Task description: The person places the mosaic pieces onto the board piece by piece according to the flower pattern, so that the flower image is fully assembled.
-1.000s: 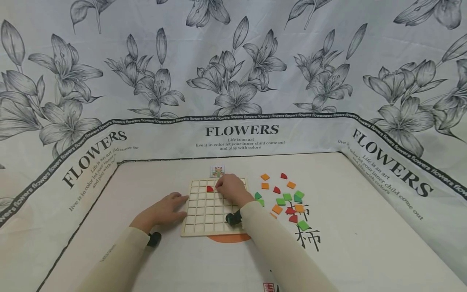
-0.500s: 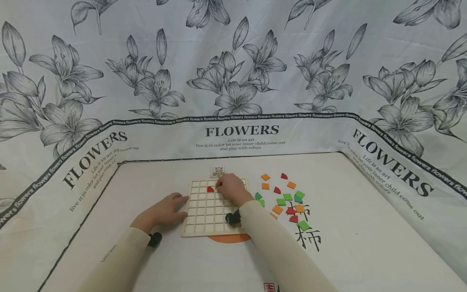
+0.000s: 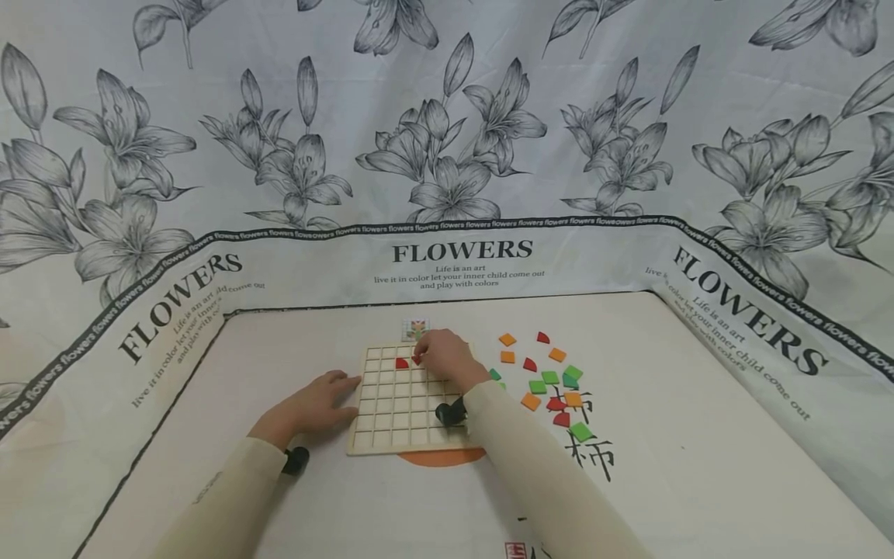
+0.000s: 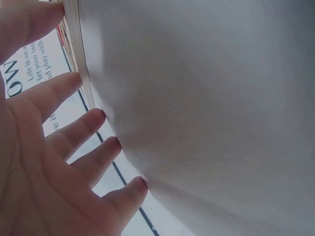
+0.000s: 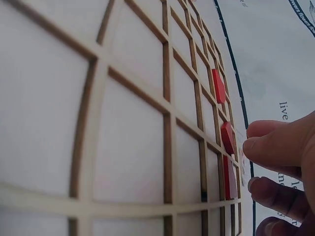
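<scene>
A pale wooden grid board (image 3: 382, 423) lies flat on the cloth in the head view. My left hand (image 3: 310, 404) rests at its left edge; in the left wrist view the fingers (image 4: 74, 140) are spread and fairly straight, the thumb at the board's side. My right hand (image 3: 450, 359) hovers over the upper right cells, thumb and index tips close together, with nothing visible between them. One red quarter-circle tile (image 3: 401, 363) sits in an upper cell; another red tile (image 3: 417, 359) shows just under the right fingertips. The right wrist view also has a third red piece (image 5: 229, 177) in the grid.
A small picture card (image 3: 414, 329) lies behind the board. To the right are scattered loose tiles: orange squares (image 3: 531, 401), green squares (image 3: 580, 432) and red quarter-circles (image 3: 543, 338). A printed white cloth wall (image 3: 461, 264) rises at the back.
My right hand has shifted slightly up and right, uncovering the second red tile beneath its fingertips. My left hand has stayed at the board's edge.
</scene>
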Available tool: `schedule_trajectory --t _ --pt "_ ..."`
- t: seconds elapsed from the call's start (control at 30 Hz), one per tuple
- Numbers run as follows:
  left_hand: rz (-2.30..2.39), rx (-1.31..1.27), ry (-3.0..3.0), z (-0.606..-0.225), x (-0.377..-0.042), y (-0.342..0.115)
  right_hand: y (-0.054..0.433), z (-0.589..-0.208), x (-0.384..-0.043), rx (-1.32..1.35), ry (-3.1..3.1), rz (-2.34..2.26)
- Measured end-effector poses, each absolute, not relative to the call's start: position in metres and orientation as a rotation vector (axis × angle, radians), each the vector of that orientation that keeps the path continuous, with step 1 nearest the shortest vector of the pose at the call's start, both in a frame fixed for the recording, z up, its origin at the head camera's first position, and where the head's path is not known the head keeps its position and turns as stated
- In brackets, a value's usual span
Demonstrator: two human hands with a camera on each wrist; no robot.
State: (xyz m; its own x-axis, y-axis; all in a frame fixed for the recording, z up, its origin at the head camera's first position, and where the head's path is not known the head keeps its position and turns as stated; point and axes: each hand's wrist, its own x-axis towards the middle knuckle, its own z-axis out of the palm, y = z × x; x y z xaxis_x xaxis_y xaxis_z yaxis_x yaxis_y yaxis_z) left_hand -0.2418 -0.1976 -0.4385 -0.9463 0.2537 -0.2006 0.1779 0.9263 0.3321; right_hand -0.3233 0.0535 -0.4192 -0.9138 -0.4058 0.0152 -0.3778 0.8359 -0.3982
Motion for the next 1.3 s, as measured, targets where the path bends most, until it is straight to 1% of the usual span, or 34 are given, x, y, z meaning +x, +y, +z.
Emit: schedule_trajectory --t 0.3,0.57,0.87,1.3 --pt "0.461 0.342 2.841 -0.436 -0.242 -0.198 0.071 -0.411 -0.327 -0.609 2.96 -0.559" --pt "0.451 0.352 2.844 -0.435 -0.243 -0.2 0.088 -0.396 -0.33 -0.617 2.954 -0.539" --pt "0.445 0.362 2.847 -0.432 -0.244 -0.2 0.114 -0.385 -0.332 -0.626 2.958 -0.477" --pt "0.457 0.348 2.839 -0.437 -0.242 -0.198 0.158 -0.385 -0.343 -0.447 2.951 -0.491"
